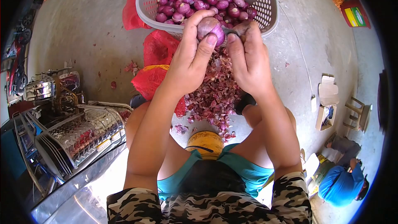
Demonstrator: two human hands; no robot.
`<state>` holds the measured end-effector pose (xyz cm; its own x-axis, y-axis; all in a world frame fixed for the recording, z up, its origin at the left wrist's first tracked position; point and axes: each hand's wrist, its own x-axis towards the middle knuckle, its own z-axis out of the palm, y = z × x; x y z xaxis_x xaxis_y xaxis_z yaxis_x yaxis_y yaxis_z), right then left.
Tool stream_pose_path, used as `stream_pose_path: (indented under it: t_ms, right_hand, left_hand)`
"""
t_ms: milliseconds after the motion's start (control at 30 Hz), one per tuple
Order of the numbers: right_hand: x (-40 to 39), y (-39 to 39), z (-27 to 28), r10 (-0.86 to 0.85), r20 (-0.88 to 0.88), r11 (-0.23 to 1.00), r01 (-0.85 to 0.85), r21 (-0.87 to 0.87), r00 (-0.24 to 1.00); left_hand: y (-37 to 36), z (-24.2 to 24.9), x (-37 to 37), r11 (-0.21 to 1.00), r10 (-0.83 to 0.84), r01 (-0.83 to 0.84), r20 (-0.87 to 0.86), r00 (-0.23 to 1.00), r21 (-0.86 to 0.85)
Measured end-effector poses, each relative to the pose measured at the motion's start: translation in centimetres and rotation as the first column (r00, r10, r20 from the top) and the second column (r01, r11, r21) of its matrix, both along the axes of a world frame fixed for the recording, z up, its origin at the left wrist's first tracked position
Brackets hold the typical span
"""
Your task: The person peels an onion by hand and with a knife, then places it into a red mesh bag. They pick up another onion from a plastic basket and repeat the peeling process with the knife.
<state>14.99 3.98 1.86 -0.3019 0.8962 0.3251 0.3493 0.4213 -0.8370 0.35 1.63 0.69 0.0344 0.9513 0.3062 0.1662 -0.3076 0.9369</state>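
Note:
My left hand (190,65) is closed round a red onion (210,30), its thumb pressed on the near side. Beside it my right hand (252,65) grips a small knife (230,32), whose short dark blade points at the onion; most of it is hidden by the fingers. Both hands are just over the near rim of a grey plastic basket (145,6) filled with many red onions (200,5). Under my wrists, a heap of dry onion skins (213,87) lies on the floor between my feet.
Red mesh bags (155,54) lie left of the basket. A metal machine (83,132) stands at the left, a yellow bucket (204,143) between my thighs. To the right are an open cardboard box (326,116), a stool (358,114) and a person in blue (342,184).

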Motion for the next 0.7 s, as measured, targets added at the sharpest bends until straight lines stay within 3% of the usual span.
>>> stream_pose_path:
  t_ms: [200, 300, 400, 700]
  right_hand:
    - [-0.03, 0.76, -0.22, -0.034, 0.036, 0.997, 0.036, -0.063, 0.999]
    - [0.04, 0.46, -0.27, 0.007, -0.033, 1.0, -0.006, 0.014, 0.999]
    - [0.24, 0.0, 0.31, -0.01, 0.095, 1.0, 0.011, -0.012, 0.995]
    - [0.04, 0.37, 0.17, -0.015, 0.109, 0.999, 0.02, -0.038, 0.994]
  left_hand:
    - [0.14, -0.13, -0.06, 0.999, -0.015, 0.015, -0.002, 1.0, 0.035]
    - [0.17, -0.29, -0.06, 0.999, -0.026, 0.026, 0.006, 1.0, 0.035]
    - [0.2, -0.21, -0.01, 0.999, -0.026, 0.026, 0.003, 1.0, 0.039]
    - [0.42, -0.61, -0.5, 0.999, -0.014, 0.018, -0.076, 0.997, 0.049]
